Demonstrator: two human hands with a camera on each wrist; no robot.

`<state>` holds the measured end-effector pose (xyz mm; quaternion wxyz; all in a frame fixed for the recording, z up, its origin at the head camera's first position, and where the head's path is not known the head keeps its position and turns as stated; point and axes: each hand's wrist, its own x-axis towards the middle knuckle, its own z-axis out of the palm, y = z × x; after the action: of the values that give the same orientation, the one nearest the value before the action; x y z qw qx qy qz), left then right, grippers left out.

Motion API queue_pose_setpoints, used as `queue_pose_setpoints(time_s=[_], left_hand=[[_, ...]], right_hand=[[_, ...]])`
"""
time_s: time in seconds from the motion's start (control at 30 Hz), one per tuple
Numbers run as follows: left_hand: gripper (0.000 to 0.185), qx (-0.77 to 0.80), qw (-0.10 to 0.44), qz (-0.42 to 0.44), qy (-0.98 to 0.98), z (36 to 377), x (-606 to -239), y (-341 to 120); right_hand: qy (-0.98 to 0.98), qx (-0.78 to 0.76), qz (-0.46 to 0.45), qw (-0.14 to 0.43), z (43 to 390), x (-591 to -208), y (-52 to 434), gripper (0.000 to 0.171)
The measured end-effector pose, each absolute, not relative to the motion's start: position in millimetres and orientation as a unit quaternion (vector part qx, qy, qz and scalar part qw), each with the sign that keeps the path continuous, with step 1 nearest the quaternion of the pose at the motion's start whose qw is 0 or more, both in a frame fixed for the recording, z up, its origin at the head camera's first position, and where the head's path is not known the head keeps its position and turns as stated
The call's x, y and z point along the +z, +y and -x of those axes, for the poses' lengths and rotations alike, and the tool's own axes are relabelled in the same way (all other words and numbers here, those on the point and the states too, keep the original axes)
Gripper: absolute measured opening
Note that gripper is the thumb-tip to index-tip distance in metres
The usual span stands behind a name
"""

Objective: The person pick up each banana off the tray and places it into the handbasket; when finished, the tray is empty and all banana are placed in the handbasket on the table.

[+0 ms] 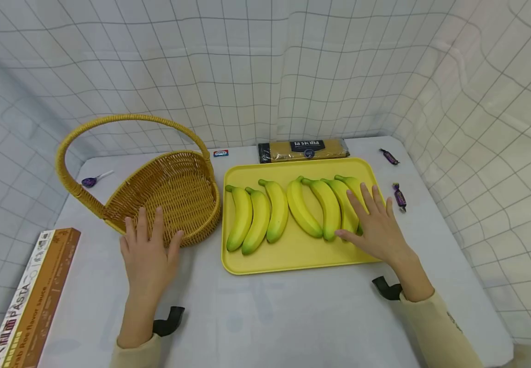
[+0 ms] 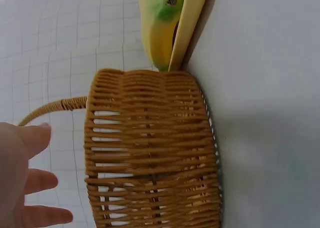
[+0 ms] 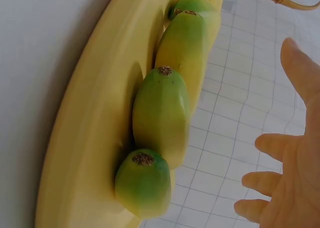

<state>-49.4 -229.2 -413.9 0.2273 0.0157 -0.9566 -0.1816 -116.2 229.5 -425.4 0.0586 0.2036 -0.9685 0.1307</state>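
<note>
A pasta box [image 1: 32, 301] lies along the lower left edge of the head view on a white table [image 1: 265, 317], with a purple-wrapped lollipop [image 1: 91, 180] farther up at mid left. Just right of them a person's left hand [image 1: 148, 250] lies palm down, fingers straight and slightly spread, its fingertips at the near rim of a wicker basket [image 1: 173, 197] with a tall arched handle; whether they touch the weave cannot be told from this view, and the left wrist view shows the fingers [image 2: 35, 180] apart from the basket's side [image 2: 150, 153]. A small blue-and-red label [image 1: 221, 153] lies on the table just behind the basket. At centre frame a yellow tray [image 1: 293, 255] sits just beside the basket, carrying seven bananas [image 1: 258, 220] in a row, three grouped at its left and four at its right. Behind the tray, in the upper middle, lies a dark packet of spaghetti [image 1: 303, 150]. The right hand [image 1: 376, 225] lies open at the tray's right end, fingers straight and fanned over the rightmost bananas, thumb pointing left; the right wrist view shows the fingers [image 3: 272, 145] spread beside the green banana tips [image 3: 160, 118]. Two purple-wrapped sweets [image 1: 400, 197] lie on the table at the upper right, apart from the tray.
</note>
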Motion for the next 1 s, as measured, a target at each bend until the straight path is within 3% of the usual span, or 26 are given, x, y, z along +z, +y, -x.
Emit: queue_pose_setpoints(time_s=[0.17,0.33,0.47,0.67,0.8,1.0], left_hand=[[0.051,-0.208,0.382,-0.064,-0.898,56.7,-411.2,-248.9],[0.047,-0.229,0.458,-0.153,-0.845,62.3,-411.4,-270.2],[0.047,-0.262,0.451,-0.217,-0.826,68.8,-415.0,-285.5],[0.056,-0.399,0.347,-0.311,-0.790,83.9,-419.6,-301.9],[0.055,-0.448,0.298,-0.315,-0.782,93.4,-423.6,-308.9],[0.042,-0.441,0.335,-0.293,-0.780,96.6,-431.7,-311.4]], right_hand=[[-0.963,0.153,-0.206,0.081,116.7,-427.6,227.7,0.088],[-0.957,0.179,-0.205,0.101,119.2,-432.3,227.7,0.086],[-0.950,0.203,-0.205,0.120,121.9,-435.6,230.4,0.085],[-0.942,0.243,-0.188,0.136,125.1,-439.4,237.8,0.084],[-0.936,0.278,-0.161,0.142,127.0,-440.8,241.8,0.081],[-0.925,0.317,-0.129,0.164,132.3,-449.3,249.8,0.078]])
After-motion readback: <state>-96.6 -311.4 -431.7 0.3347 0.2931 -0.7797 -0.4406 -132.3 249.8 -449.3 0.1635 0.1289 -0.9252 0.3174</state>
